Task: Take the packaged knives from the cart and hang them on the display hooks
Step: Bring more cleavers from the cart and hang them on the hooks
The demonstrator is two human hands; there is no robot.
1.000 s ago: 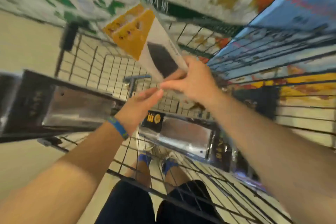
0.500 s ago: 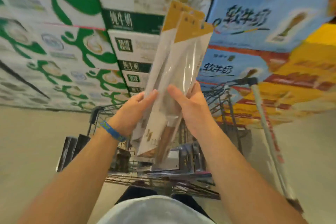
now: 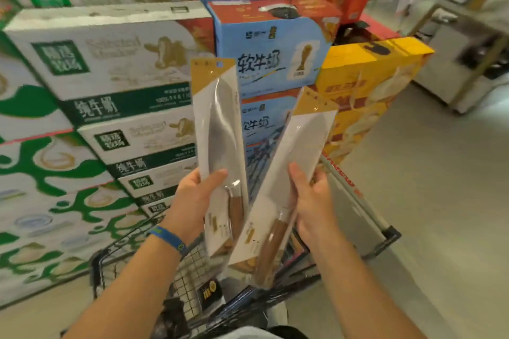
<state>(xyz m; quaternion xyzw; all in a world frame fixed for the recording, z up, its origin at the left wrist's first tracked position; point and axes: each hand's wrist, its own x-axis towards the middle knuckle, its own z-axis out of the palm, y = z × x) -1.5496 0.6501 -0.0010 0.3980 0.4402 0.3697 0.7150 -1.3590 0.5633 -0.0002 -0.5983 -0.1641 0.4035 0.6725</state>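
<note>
**Two packaged knives held up over a shopping cart**

The left hand [image 3: 192, 201] grips one packaged knife [image 3: 220, 129] upright, pointing to 12 o'clock, with the thumb on the front and fingers curled behind. The right hand [image 3: 311, 201] pinches a second packaged knife [image 3: 292, 162] the same way, tilted toward 1 o'clock. Their lower ends overlap above the wire cart [image 3: 190, 270] at 6 o'clock. Stacked milk cartons [image 3: 110, 63] fill 9 to 12 o'clock.

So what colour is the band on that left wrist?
Blue, with a small yellowish mark; the wristband shows best in the head view.
</note>
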